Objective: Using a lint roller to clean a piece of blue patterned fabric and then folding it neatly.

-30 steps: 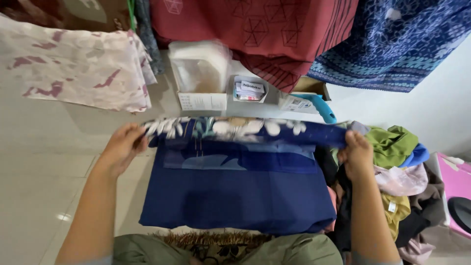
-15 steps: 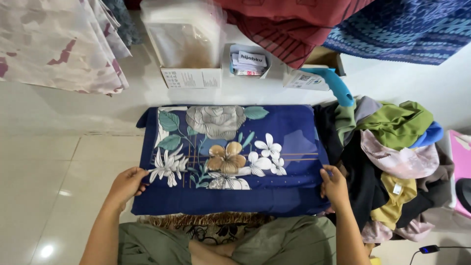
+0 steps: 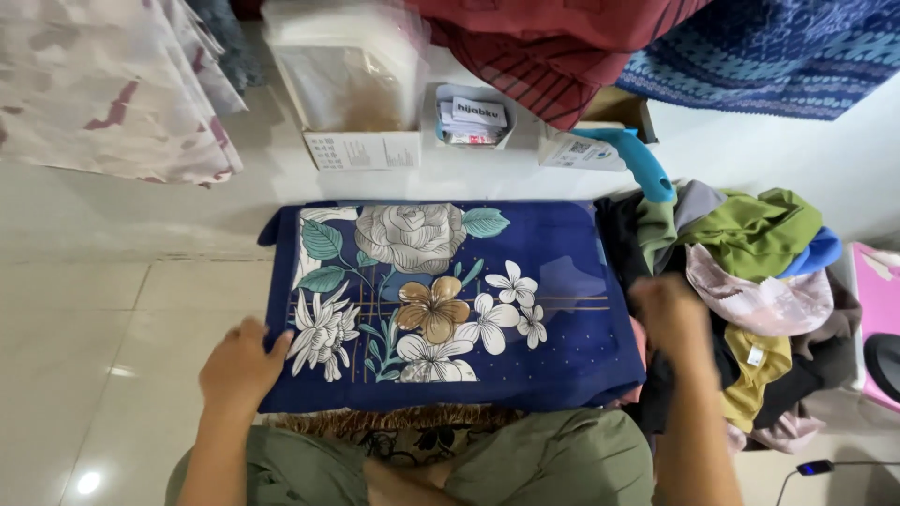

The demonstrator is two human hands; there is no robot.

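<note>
A navy blue cloth [image 3: 553, 309] printed with grey, white and tan flowers lies folded flat on the tiled floor in front of my knees. My left hand [image 3: 242, 365] rests on its near left corner, fingers on the fabric edge. Blurred, my right hand [image 3: 670, 314] hovers over the cloth's right edge, beside the clothes pile; whether it grips anything I cannot tell.
A heap of mixed clothes [image 3: 750, 281] lies to the right, with a pink object [image 3: 877, 290] beyond. At the wall stand a cardboard box of plastic bags [image 3: 361, 98], a small box of cards [image 3: 473, 117] and a blue-handled tool [image 3: 637, 164]. Fabrics hang above.
The cloth went from held up and half folded to lying flat with the flower print up. My right hand has moved right off the cloth's corner; the left stays at the near left corner.
</note>
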